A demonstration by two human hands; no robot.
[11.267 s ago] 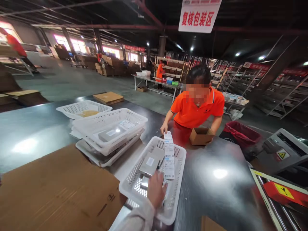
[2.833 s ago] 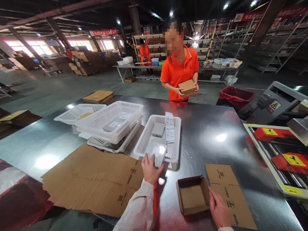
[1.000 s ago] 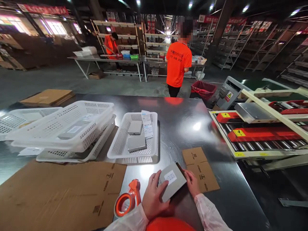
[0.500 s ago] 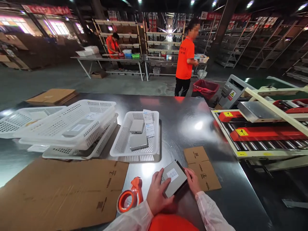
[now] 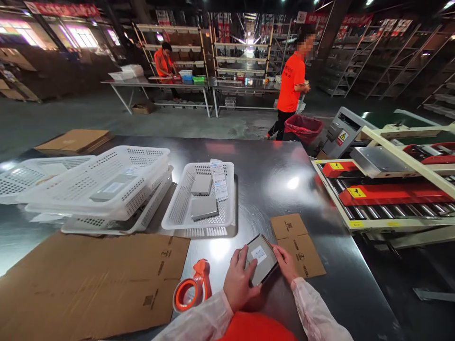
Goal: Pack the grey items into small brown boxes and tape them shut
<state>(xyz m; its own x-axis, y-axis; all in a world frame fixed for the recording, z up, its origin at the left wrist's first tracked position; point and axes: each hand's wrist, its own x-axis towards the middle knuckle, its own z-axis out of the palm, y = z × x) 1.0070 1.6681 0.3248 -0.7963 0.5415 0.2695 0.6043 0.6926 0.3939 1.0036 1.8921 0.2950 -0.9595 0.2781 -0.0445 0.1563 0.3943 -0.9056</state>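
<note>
A small grey box (image 5: pixel 263 268) with a white printed label is held tilted above the metal table's near edge. My left hand (image 5: pixel 240 278) grips its left side, fingers over the top face and thumb along the near edge. On the opposite side, my right hand (image 5: pixel 286 263) pinches the box's right edge. Just right of it lies a flattened brown carton (image 5: pixel 301 251) on the table. An orange tape dispenser (image 5: pixel 194 288) with a roll of tape rests left of my left hand. Beyond the hands, a white perforated basket (image 5: pixel 177 210) contains two grey boxes and a printed paper slip.
Large flat cardboard (image 5: pixel 88 284) covers the table's near left. Stacked white baskets (image 5: pixel 142 203) stand behind it, one with a grey box inside. A roller conveyor (image 5: pixel 377 213) borders the right side. Two people in orange are beyond the table, near a red-lined bin (image 5: pixel 304 128).
The box has shifted slightly right in my hands and a dark edge shows around its face. In the background, the standing person has stepped to the right.
</note>
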